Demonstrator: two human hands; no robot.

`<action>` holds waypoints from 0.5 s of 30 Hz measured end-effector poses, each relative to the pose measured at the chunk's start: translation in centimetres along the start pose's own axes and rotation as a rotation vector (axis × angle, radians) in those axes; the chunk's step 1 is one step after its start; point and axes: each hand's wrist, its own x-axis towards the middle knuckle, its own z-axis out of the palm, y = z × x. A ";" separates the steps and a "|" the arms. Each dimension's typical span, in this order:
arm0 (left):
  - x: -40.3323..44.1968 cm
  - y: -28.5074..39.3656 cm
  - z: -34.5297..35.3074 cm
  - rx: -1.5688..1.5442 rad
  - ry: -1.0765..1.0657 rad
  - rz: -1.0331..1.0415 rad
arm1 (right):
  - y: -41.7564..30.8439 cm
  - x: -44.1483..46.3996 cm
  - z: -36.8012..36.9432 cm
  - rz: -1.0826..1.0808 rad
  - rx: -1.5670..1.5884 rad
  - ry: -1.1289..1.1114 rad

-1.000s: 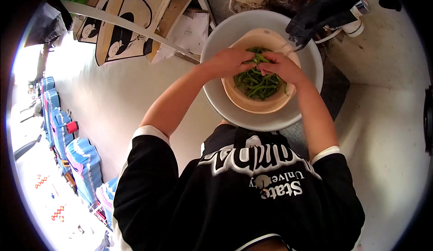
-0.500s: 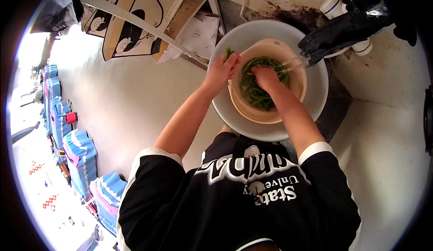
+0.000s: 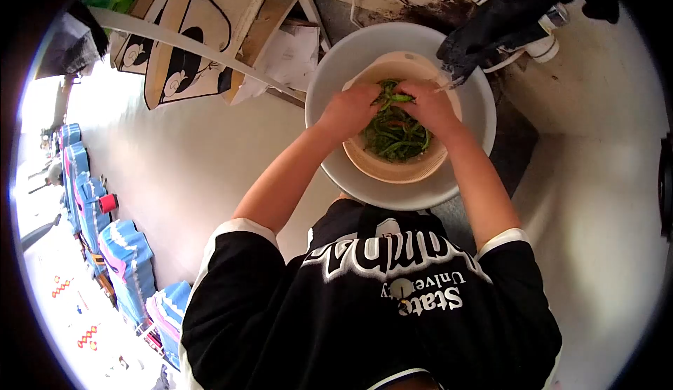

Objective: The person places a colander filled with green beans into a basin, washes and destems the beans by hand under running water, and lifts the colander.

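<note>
We see two bare hands working close together over a peach bowl (image 3: 392,174). The bowl sits inside a big grey tub (image 3: 479,131), and long, thin green pieces (image 3: 398,143) lie in a heap in the bowl. The left hand (image 3: 352,112) is on one side, with its fingers curled and pinching some green. The right hand (image 3: 429,107) faces it from the other side, and its fingers are bent around a green bit too. The fingertips look small and dark from up here, so we cannot tell if both hands hold the very same piece. Just above the right hand, the end of a black spout (image 3: 484,36) hangs over the tub's edge. On the far left, we can see some chairs with blue covers (image 3: 126,257). Nearer to the tub there are white papers (image 3: 291,57) and a board with a cartoon face (image 3: 184,60). Below the arms we see a black shirt (image 3: 280,320) with big white letters.
</note>
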 end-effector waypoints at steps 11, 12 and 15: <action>0.7 2.2 -1.8 -0.777 -0.267 -0.172 | 0.5 -1.6 -1.8 0.243 0.906 -0.217; 0.6 1.9 -1.0 -0.965 -0.274 -0.183 | 0.7 -1.7 -1.5 0.221 1.012 -0.220; -0.2 0.8 0.9 -1.184 -0.129 -0.187 | 1.2 -1.6 0.1 0.241 1.080 -0.226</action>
